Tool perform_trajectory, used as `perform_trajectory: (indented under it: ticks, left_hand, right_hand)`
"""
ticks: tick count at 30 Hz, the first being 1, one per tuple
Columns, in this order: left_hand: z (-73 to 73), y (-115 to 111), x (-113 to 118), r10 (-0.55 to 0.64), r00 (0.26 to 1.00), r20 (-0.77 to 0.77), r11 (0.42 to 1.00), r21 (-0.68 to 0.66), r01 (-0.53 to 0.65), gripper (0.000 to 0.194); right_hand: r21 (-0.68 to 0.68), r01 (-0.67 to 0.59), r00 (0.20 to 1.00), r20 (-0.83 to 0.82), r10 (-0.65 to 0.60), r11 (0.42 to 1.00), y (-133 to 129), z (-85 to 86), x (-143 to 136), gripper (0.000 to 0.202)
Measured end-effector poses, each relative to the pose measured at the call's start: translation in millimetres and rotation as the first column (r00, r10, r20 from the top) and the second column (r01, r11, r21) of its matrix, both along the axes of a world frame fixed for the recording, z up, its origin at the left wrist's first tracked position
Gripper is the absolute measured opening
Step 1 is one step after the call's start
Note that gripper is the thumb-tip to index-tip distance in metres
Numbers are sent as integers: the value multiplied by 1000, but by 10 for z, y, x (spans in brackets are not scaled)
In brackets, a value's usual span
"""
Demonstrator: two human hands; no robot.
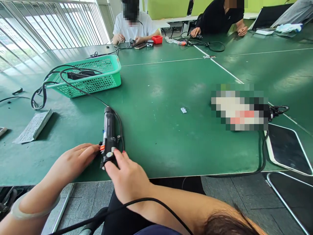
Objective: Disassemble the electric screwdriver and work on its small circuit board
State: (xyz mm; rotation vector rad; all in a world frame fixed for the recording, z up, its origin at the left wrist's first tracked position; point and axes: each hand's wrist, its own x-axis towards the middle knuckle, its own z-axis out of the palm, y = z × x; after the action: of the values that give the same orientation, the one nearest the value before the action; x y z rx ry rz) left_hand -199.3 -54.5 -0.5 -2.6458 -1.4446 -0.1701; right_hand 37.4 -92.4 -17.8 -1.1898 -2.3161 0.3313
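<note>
A black cylindrical device, with a cable coming off its far end, lies on the green table near the front edge. My right hand grips its near end, thumb and fingers around a round pale spot. From the left, my left hand has its fingers closed at an orange-red part on the device's side; the fingertips are partly hidden. The thin black cable runs from the device toward a green perforated basket holding black items.
Left of the device lies a stack of printed paper. A small white scrap lies mid-table. A white-framed tablet and a black cable are at the right edge. Across the table sit two people, near a red box.
</note>
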Motion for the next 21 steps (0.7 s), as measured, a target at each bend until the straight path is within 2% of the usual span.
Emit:
perform_trajectory:
  ticks: [3,7,11,16,18,21]
  left_hand:
    - [53,-128,-121,-41,998,-48,993,112,46,36]
    - [98,-196,-210,-103,992,-79,977,181,116,42]
    - [26,-178,-388,-156,983,-95,976,139,168,38]
    - [-22,-158,-528,-185,983,16,983,22,185,38]
    - [16,-175,-492,-127,990,66,991,-20,129,38]
    - [90,-202,-390,67,992,109,990,-131,-52,35]
  right_hand:
    - [30,-37,999,9,37,999,-49,21,-226,37]
    - [64,-60,998,-6,60,996,-31,-5,-325,38]
    - [108,-79,997,-10,81,991,12,-47,-265,35]
    - [119,-102,995,6,102,988,33,-74,-172,34]
    - [104,-117,993,19,115,988,32,-82,-159,32]
    - [108,-118,993,21,116,987,31,-95,-156,31]
